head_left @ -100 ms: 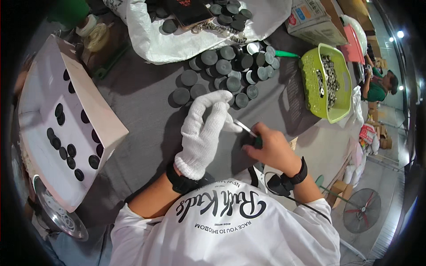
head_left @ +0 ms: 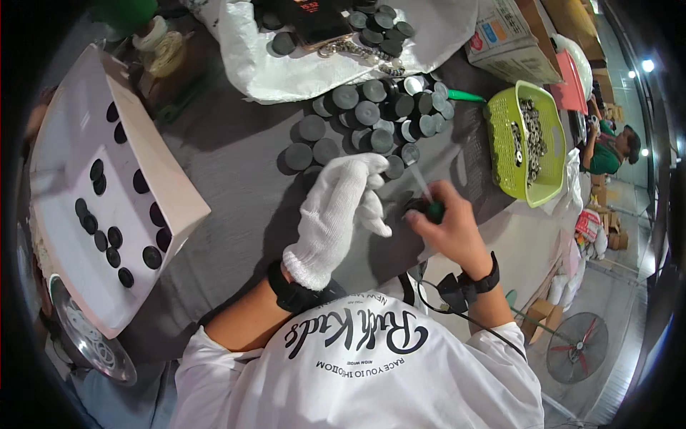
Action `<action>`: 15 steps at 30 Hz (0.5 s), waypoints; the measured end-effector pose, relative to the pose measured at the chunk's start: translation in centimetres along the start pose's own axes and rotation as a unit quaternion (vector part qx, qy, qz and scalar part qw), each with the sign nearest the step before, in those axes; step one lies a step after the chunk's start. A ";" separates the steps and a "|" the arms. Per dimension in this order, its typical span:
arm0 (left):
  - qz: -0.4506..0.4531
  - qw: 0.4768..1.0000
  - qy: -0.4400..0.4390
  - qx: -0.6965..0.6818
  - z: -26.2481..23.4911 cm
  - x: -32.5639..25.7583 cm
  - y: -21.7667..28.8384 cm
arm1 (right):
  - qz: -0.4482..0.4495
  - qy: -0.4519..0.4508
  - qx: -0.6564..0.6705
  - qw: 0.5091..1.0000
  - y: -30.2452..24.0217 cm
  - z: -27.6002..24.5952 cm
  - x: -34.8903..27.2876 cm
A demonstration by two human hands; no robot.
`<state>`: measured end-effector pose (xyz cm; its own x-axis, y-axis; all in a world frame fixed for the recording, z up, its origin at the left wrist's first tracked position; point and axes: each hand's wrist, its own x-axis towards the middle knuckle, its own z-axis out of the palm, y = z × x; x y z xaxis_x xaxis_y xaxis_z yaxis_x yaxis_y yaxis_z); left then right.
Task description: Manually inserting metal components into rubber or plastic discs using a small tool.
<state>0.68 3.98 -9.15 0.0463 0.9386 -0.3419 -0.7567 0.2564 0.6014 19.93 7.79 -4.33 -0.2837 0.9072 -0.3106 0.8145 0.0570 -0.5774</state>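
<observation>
My left hand (head_left: 334,207), in a white knitted glove, is held above the grey cloth with its fingers curled in. Whatever it may hold is hidden by the glove. To its right, my bare right hand (head_left: 450,229) grips a green-handled tool (head_left: 434,210) with a narrow, pale shaft blurred by motion. The shaft points away from me, its end near the closest discs. A dark patch by the right fingertips is too blurred to make out. Just beyond both hands lies a loose pile of black round discs (head_left: 368,113), some overlapping.
On the left stands an open white box (head_left: 153,143) with several black discs inside, beside a metal bowl (head_left: 118,357). A white sack (head_left: 286,79) with a phone (head_left: 318,25) and discs lies at the back. At right stands a lime-green basket (head_left: 500,154) of small metal parts.
My right hand has moved right, and the tool's shaft has swung away from the glove to point toward the discs. The gloved fingers have shifted slightly; the whole view has moved a little.
</observation>
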 end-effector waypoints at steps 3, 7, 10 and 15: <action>0.004 0.998 -0.041 -0.047 -1.4 0.6 -1.3 | -0.018 -0.019 0.109 0.994 -2.9 0.0 0.8; 0.061 0.996 -0.064 0.000 -1.2 0.8 -1.6 | -0.216 -0.003 -0.018 0.976 -5.3 2.1 2.1; 0.030 0.983 -0.097 -0.154 -1.8 0.9 -2.9 | -0.240 -0.028 -0.055 0.969 -6.5 3.4 2.2; -0.028 0.940 -0.112 -0.320 -1.1 0.9 -2.9 | -0.199 -0.066 -0.078 0.975 -6.7 1.6 3.9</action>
<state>2.19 3.87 -12.04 0.1800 0.9710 -0.1573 -0.9831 0.1829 0.0040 12.59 10.33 -2.89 -0.6468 0.7396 -0.1861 0.6910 0.4651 -0.5533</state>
